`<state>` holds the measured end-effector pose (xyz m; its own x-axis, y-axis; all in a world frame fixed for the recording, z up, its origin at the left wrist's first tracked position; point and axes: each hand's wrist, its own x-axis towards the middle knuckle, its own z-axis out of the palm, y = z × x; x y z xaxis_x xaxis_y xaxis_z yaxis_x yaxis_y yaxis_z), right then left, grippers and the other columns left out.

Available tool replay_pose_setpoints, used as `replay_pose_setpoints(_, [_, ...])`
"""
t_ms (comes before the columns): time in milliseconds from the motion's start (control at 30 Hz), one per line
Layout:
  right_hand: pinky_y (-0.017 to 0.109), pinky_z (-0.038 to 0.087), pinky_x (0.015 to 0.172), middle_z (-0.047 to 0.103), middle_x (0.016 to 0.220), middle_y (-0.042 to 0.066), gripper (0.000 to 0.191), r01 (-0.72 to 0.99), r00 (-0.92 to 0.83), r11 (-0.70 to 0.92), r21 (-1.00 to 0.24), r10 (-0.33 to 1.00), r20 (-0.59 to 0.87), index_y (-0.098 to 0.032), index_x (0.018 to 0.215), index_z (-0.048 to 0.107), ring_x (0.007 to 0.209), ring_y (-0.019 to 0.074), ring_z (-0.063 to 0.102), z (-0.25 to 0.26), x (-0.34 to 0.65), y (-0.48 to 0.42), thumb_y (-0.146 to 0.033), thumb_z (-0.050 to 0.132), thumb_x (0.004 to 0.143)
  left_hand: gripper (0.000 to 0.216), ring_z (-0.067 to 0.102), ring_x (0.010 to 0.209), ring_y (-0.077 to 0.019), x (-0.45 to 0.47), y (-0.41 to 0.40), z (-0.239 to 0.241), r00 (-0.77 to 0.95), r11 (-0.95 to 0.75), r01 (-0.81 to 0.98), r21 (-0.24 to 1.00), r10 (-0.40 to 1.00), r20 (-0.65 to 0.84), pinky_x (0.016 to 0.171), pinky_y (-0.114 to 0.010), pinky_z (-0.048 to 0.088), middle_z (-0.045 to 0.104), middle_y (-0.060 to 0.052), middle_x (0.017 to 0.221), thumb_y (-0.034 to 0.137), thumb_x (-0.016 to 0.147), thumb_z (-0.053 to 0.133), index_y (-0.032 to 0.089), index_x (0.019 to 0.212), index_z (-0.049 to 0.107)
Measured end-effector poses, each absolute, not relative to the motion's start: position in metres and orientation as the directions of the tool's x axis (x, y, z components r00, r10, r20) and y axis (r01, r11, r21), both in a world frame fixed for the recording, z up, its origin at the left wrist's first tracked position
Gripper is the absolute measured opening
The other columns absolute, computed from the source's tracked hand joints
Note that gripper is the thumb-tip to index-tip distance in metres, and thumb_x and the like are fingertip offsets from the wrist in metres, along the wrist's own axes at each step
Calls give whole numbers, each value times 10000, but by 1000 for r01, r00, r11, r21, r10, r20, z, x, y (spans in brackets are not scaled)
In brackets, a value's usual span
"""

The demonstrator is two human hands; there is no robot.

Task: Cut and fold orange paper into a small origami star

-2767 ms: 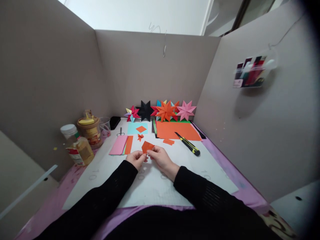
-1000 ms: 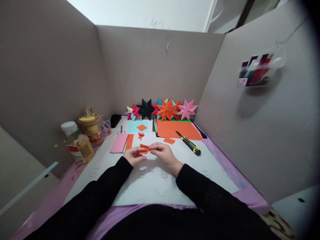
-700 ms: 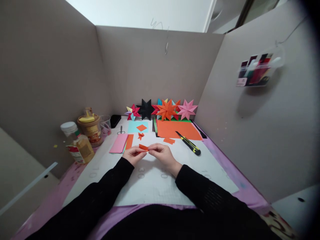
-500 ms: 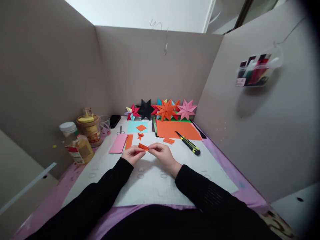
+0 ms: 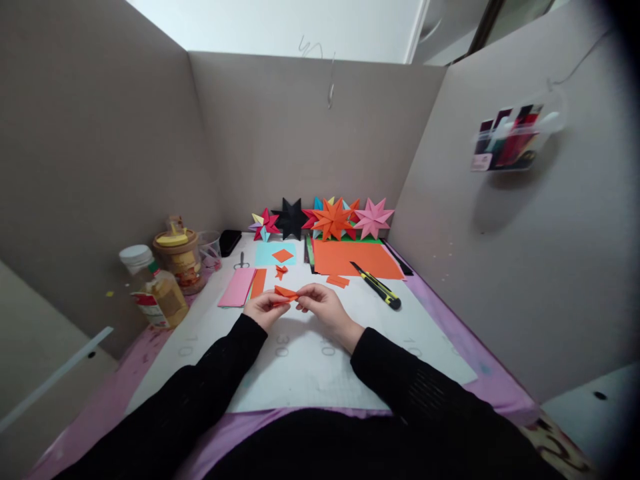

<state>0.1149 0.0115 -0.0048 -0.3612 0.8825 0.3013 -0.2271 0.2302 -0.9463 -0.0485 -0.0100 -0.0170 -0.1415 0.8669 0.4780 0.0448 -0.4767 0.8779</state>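
Between my two hands is a small folded piece of orange paper (image 5: 285,292), held above the white mat (image 5: 310,380). My left hand (image 5: 267,308) pinches its left and lower part. At its right end, my right hand (image 5: 323,305) grips it between thumb and fingertips. The fingers cover part of the folds. Just beyond lies a small folded orange piece (image 5: 281,271). Flat orange strips (image 5: 338,281) lie past my right hand, and a yellow and black utility knife (image 5: 377,287) rests farther right. Pink paper sheets (image 5: 237,287) are left of my left hand.
Paper stars (image 5: 334,219) in several colours lean along the back wall. Orange sheets (image 5: 357,259) lie before them. Scissors (image 5: 241,261) lie beside blue paper (image 5: 263,253) with an orange square (image 5: 283,255). A bottle (image 5: 155,290) and a jar (image 5: 177,260) stand at left.
The folded orange paper has turned slightly and shows more of its lower layer. My right fingers have shifted on its right end, with lower fingertips now showing beneath.
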Motion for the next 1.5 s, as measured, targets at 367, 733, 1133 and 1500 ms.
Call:
replay_pose_setpoints(367, [289,478,654,639,694,21,122,-177,-264,315,-933,898,353,-177,772,609,681,154,604,-3,115,7,-279,621,706,187,649,747,-185,-45,-15,-11,-107,-360,17,933,927,359,698,-305,514,708,-84,816,251,589,723,156,749,701])
replay_pose_setpoints(733, [292,485,670,646,707,16,86,-143,-258,390,-909,872,415,-185,754,628,690,155,608,-2,113,3,-265,611,727,187,615,572,-140,-45,-17,-10,-166,-294,18,956,942,293,563,-251,493,692,-43,639,277,542,750,150,663,686])
replay_pose_setpoints(1133, [305,484,711,639,779,33,117,-111,-218,430,-896,869,445,-191,755,633,753,168,590,-4,108,6,-298,632,710,198,556,522,-116,-43,-15,-11,-199,-312,23,950,930,311,524,-238,440,648,-18,582,324,570,728,153,615,640])
replay_pose_setpoints(1500, [298,478,672,646,749,44,150,-53,-160,422,-905,891,425,-174,743,634,716,170,590,-3,104,3,-321,628,711,233,529,500,-106,-43,-14,-12,-315,-286,89,954,901,300,492,-226,404,610,-2,538,346,579,719,140,605,612])
